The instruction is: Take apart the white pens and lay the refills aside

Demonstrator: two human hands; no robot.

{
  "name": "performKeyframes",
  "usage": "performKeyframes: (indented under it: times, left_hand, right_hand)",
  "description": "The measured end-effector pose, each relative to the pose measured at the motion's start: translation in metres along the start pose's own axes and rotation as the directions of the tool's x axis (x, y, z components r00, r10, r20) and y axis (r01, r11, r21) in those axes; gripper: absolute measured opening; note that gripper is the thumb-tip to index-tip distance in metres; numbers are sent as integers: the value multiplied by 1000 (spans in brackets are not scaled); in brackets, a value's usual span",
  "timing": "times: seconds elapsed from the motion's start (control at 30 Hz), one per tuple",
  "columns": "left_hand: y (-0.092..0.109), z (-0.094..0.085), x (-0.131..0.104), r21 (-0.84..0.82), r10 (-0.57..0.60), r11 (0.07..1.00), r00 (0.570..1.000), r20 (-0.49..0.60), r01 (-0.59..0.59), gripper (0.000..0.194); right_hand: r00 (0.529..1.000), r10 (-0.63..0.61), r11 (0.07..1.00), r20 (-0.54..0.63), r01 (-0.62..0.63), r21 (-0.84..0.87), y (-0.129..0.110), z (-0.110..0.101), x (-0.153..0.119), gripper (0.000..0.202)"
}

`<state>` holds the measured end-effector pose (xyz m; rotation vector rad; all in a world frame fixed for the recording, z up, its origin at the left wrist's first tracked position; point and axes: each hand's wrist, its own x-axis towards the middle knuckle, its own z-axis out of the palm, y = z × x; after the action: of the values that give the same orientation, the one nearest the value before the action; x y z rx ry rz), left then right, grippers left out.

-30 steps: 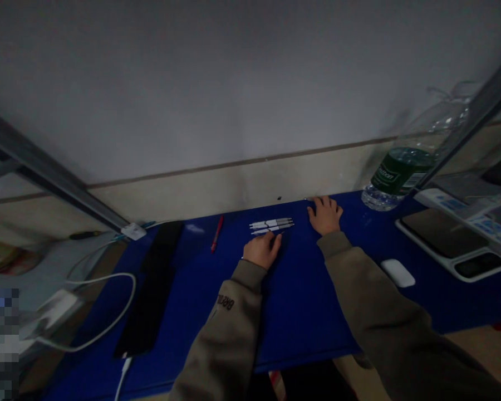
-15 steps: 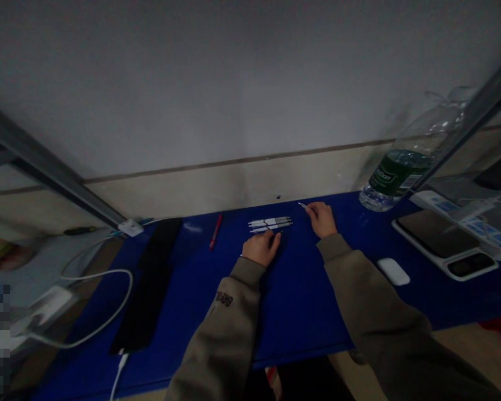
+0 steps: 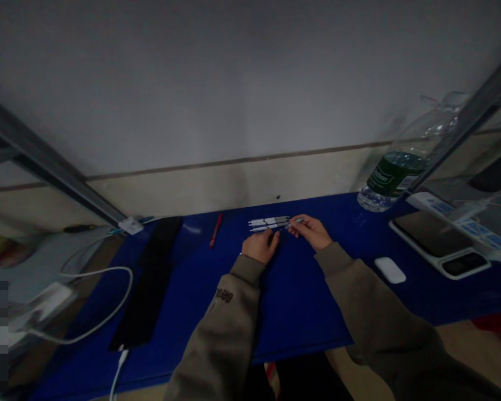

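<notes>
Head camera: the right hand (image 3: 312, 232) is pinching a pen (image 3: 300, 220). The left hand (image 3: 259, 247) is lying near white pens (image 3: 269, 222), grip unclear.

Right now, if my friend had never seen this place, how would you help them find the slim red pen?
Find the table with the blue top against the grey wall. Look between the long, flat black object on its left and the white-and-grey pens by the person's left hand. The slim red pen lies there apart, the only red pen in sight.
</notes>
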<state>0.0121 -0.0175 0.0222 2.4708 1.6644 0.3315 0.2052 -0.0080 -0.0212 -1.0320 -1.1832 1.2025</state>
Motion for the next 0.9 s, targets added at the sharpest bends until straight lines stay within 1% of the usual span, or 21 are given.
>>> performKeyframes:
  times: [0.07, 0.17, 0.23, 0.33, 0.4, 0.53, 0.7, 0.83, 0.9]
  left_hand:
    - [0, 0, 0, 1, 2, 1000, 1000, 1, -2, 52]
    - [1, 0, 0, 5, 5, 1000, 1000, 2, -5, 51]
    - [1, 0, 0, 10, 5, 1000, 1000, 3, -5, 52]
    - [1, 0, 0, 15, 3, 1000, 1000, -4, -3, 52]
    - [1, 1, 0, 17, 12, 1000, 1000, -19, -12, 51]
    - [1, 1, -1, 7, 31, 999, 999, -20, -31, 49]
    - [4, 0, -3, -1, 92, 996, 996, -16, -92, 38]
    - [7, 0, -6, 45, 138, 989, 990, 10, -138, 34]
    - [8, 1, -6, 50, 155, 987, 988, 28, -156, 34]
  right_hand:
    - [999, -2, 1000, 41, 2, -3, -1, 2, -1, 35]
    - [999, -2, 1000, 51, 4, -30, -2, 3, -1, 35]
    - [999, -4, 999, 44, 6, -42, -2, 2, -1, 35]
    - [1000, -22, 999, 0, 22, -42, -2, 1, 0, 32]
    - [1000, -29, 998, 2, 29, -47, -2, 1, 0, 32]
    - [994, 15, 996, 107, -6, -89, -3, 3, 0, 35]
    - [986, 22, 999, 168, -14, -50, -3, 2, -1, 37]
    - [959, 70, 997, 275, -55, -62, -7, 7, -5, 35]
    - [949, 84, 994, 305, -59, -89, -8, 11, -7, 33]
